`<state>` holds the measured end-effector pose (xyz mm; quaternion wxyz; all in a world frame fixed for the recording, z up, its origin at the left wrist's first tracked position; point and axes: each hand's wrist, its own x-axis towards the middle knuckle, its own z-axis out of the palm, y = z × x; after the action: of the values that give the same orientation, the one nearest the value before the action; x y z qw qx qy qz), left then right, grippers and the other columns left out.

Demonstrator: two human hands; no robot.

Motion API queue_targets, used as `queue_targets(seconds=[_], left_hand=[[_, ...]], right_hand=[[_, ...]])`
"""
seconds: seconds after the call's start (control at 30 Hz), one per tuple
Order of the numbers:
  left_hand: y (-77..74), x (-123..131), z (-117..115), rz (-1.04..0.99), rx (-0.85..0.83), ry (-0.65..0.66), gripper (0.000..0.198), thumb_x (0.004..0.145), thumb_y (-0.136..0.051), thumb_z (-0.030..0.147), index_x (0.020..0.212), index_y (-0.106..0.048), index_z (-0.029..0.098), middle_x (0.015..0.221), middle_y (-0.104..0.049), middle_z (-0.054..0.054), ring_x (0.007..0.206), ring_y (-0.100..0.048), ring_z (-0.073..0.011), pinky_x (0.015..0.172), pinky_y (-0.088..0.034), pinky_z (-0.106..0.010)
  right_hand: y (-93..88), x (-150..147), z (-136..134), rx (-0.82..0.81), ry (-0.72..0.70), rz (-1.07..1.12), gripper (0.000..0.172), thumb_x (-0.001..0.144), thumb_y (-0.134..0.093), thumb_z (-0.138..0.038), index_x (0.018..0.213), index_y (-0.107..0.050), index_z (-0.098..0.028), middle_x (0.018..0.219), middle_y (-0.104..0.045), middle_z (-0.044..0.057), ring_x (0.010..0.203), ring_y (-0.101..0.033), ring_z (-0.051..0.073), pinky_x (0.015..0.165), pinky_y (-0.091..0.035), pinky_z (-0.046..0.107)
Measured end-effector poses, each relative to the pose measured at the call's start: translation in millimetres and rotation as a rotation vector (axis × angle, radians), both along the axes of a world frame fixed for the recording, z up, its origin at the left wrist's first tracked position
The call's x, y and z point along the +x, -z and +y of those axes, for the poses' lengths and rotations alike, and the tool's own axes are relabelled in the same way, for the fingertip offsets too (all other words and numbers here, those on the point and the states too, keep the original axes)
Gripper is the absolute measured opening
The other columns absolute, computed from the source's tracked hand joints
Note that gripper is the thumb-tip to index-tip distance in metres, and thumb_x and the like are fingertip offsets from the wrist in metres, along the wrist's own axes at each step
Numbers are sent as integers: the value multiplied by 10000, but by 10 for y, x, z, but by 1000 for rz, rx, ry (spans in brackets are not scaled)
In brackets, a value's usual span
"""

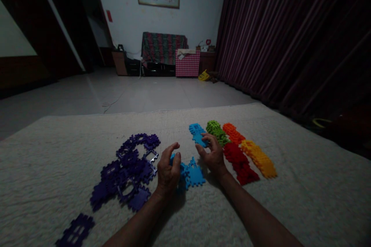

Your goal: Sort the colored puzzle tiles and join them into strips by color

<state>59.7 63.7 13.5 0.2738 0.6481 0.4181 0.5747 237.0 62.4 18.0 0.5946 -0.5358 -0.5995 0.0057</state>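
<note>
Light-blue interlocking plastic tiles (pixel 195 174) with toothed edges lie in a loose group between my hands. My left hand (pixel 169 170) is at the left side of this group, thumb and fingers apart, and covers part of it. Some blue shows between its thumb and forefinger. My right hand (pixel 213 156) reaches to the near end of a row of overlapping blue tiles (pixel 197 131). Its thumb and fingers are spread at the end tile; whether they touch it is unclear. Neither hand visibly grips a tile.
Rows of green tiles (pixel 216 129), orange tiles (pixel 233 133), red tiles (pixel 239 164) and yellow tiles (pixel 259 158) lie on the right. A purple tile heap (pixel 127 170) spreads on the left, with one purple tile (pixel 77 231) nearer. All rest on a pale quilted cover (pixel 304 193).
</note>
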Motion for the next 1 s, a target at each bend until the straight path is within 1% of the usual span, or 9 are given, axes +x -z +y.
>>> queue_targets(seconds=[0.13, 0.2, 0.3, 0.43, 0.53, 0.67, 0.73, 0.83, 1.0], left_hand=[[-30, -29, 10, 44, 21, 32, 320, 936, -402, 336, 920, -684, 186, 951, -714, -72, 938, -653, -203, 864, -519, -348], [-25, -36, 15, 65, 11, 28, 347, 948, -377, 344, 867, -673, 181, 877, -702, -69, 861, -645, -197, 801, -521, -338], [-6, -29, 15, 105, 47, 20, 317, 938, -408, 340, 828, -660, 182, 837, -688, -63, 823, -634, -191, 784, -514, -332], [8, -10, 7, 145, 159, 20, 224, 894, -498, 316, 831, -671, 188, 904, -711, -67, 902, -642, -203, 857, -506, -349], [17, -9, 15, 145, 153, 5, 224, 897, -489, 294, 877, -686, 190, 916, -722, -67, 907, -654, -202, 853, -516, -349], [58, -10, 44, 139, 117, -33, 225, 892, -477, 252, 906, -693, 187, 909, -730, -62, 888, -667, -196, 826, -531, -345], [83, -7, 56, 142, 124, -35, 213, 878, -486, 231, 902, -694, 189, 900, -732, -58, 888, -668, -195, 822, -534, -344], [109, -5, 65, 145, 140, -39, 200, 859, -500, 214, 896, -696, 194, 891, -732, -53, 883, -669, -195, 815, -536, -341], [114, -7, 68, 137, 135, -59, 199, 854, -502, 211, 889, -698, 197, 884, -734, -50, 872, -674, -195, 808, -538, -335]], right_hand=[[-82, -243, -127, 7, -228, -125, 232, 801, -663, -349, 955, -542, -223, 1136, -628, 116, 1058, -605, 233, 838, -527, 367], [-83, -317, -155, -24, -300, -177, 240, 787, -666, -330, 963, -540, -225, 1146, -621, 116, 1075, -599, 240, 861, -524, 380], [-53, -363, -159, -50, -318, -200, 300, 765, -645, -267, 1035, -520, -223, 1147, -605, 117, 1085, -587, 247, 847, -530, 383], [-2, -363, -129, -63, -306, -222, 405, 765, -594, -201, 1152, -476, -217, 1098, -592, 100, 1035, -589, 227, 835, -535, 368], [32, -280, -65, -66, -196, -235, 469, 769, -623, -236, 1210, -462, -210, 1143, -562, 116, 1061, -569, 245, 861, -530, 398], [94, -21, 64, -93, 142, -231, 495, 775, -643, -295, 1231, -487, -184, 1174, -524, 138, 1128, -521, 287, 961, -477, 490], [143, 108, 124, -125, 235, -242, 508, 773, -646, -306, 1238, -498, -168, 1168, -518, 141, 1125, -517, 292, 982, -462, 503], [218, 219, 188, -157, 275, -269, 525, 770, -644, -310, 1252, -502, -161, 1157, -517, 144, 1109, -520, 296, 972, -471, 497], [273, 236, 233, -179, 305, -286, 537, 772, -637, -315, 1263, -497, -147, 1145, -516, 155, 1097, -521, 301, 960, -477, 485]])
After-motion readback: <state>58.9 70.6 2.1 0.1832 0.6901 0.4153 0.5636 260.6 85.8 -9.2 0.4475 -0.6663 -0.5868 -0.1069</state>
